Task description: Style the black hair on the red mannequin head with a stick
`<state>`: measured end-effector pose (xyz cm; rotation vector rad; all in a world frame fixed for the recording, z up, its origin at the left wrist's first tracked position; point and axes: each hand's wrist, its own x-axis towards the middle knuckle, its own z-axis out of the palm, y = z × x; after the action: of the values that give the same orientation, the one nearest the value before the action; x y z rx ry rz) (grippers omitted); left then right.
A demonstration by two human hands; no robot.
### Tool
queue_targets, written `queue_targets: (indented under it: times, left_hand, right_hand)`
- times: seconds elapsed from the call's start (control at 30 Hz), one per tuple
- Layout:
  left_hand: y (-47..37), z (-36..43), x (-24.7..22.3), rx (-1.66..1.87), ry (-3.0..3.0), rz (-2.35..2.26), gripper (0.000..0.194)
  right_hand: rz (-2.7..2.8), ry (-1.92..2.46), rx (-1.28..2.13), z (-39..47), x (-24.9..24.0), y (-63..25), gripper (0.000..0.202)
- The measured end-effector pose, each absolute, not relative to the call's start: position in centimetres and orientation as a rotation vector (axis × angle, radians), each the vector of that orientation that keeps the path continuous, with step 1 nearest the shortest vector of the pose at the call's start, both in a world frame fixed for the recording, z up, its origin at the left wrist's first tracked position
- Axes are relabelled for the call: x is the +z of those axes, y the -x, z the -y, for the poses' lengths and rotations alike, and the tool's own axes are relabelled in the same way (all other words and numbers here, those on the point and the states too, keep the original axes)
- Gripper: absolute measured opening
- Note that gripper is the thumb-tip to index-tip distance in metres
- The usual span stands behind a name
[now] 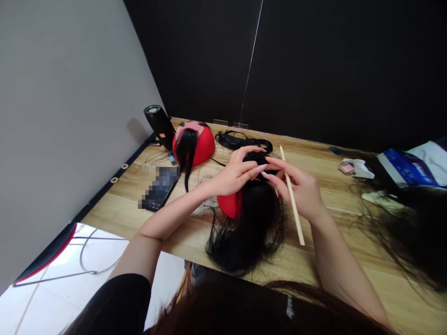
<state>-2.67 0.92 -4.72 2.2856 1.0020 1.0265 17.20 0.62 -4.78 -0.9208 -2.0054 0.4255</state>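
Note:
In front of me on the table, a red dome-shaped head form (228, 204) carries a wig of long black hair (256, 223) that spills toward the table's front edge. My left hand (235, 172) rests over the top of the form, its fingertips pinched together at the black hair. Opposite it, my right hand (300, 188) has its thumb and fingertips at the same spot, closely meeting the left fingertips. A thin pale wooden stick (292, 200) is held between the fingers of my right hand, slanting down past the palm. Any strand between the fingertips is too fine to make out.
A second red head form (204, 144) with black hair stands at the back left, beside a black cylindrical speaker (159, 123) and a phone (162, 186). A black hair bundle (240, 139) lies behind. Rightward are a blue-white package (408, 167), tissue (363, 168) and dark hair (419, 232).

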Motion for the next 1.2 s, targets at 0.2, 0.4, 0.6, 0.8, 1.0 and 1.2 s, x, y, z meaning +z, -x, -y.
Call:
queue_targets:
  times: [0.2, 0.4, 0.6, 0.8, 1.0, 1.2]
  left_hand:
    - [2.8, -1.0, -4.9, 1.032, -2.334, -0.996, 0.036]
    - [2.7, -1.1, -5.1, 1.021, -2.386, -1.037, 0.034]
    - [2.7, -1.0, -5.1, 1.028, -2.398, -1.070, 0.036]
    - [2.7, -1.1, -4.9, 1.030, -2.351, -1.036, 0.031]
    - [2.1, -1.1, -5.6, 1.050, -2.308, -1.021, 0.031]
    - [4.1, -0.8, 0.6, 1.238, -2.377, -1.050, 0.035]
  right_hand:
    - [2.050, 0.871, 0.681, -0.6, -5.2, -17.4, 0.050]
    - [2.045, 0.827, 0.794, -0.7, -5.3, -17.4, 0.048]
    - [1.964, 0.909, 0.814, -0.9, -5.3, -17.1, 0.042]
    - [2.067, 0.937, 0.608, -1.1, -5.0, -17.4, 0.019]
    - [2.103, 0.916, 0.482, -1.5, -5.0, -17.6, 0.018]
    - [2.079, 0.925, 0.534, -1.7, -5.7, -17.4, 0.015]
